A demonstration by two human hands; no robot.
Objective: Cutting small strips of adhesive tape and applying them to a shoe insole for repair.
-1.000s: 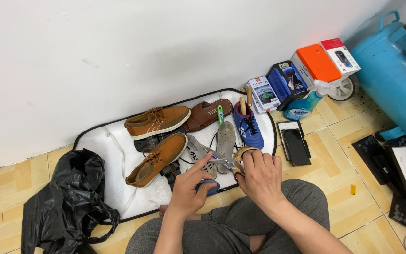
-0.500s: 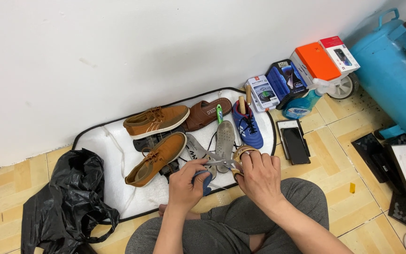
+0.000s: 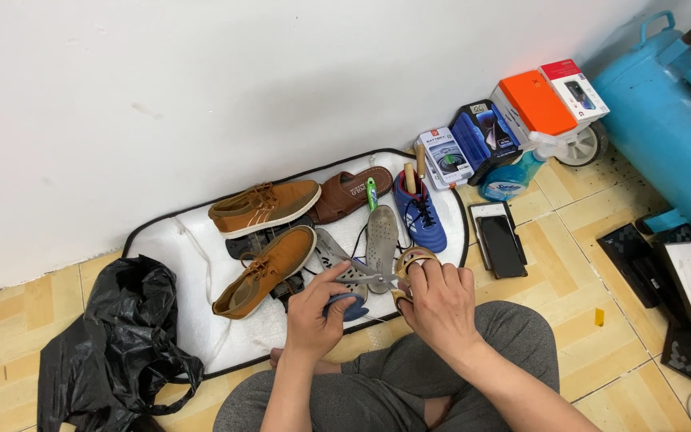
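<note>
A seated person in grey trousers is seen from above, with both bare hands raised over the lap. A pair of scissors with tan-yellow loop handles and grey metal blades (image 3: pixel 389 278) is gripped by the right hand (image 3: pixel 440 308), its fingers threaded through the handles. The blade tips are met by the left hand (image 3: pixel 319 314), whose fingers are curled and pinched near a small dark blue object (image 3: pixel 347 306) held just beneath; what is pinched cannot be told. Beyond the hands, a white padded mat with black edging (image 3: pixel 177 248) is spread on the tan tiled floor (image 3: pixel 569 264) against a white wall. On the mat are laid two tan lace-up shoes (image 3: pixel 265 236), a brown sandal (image 3: pixel 352 192), a blue sneaker (image 3: pixel 419 214) and a grey insole (image 3: pixel 381 240). A crumpled black plastic bag (image 3: pixel 113 352) lies to the left.
</note>
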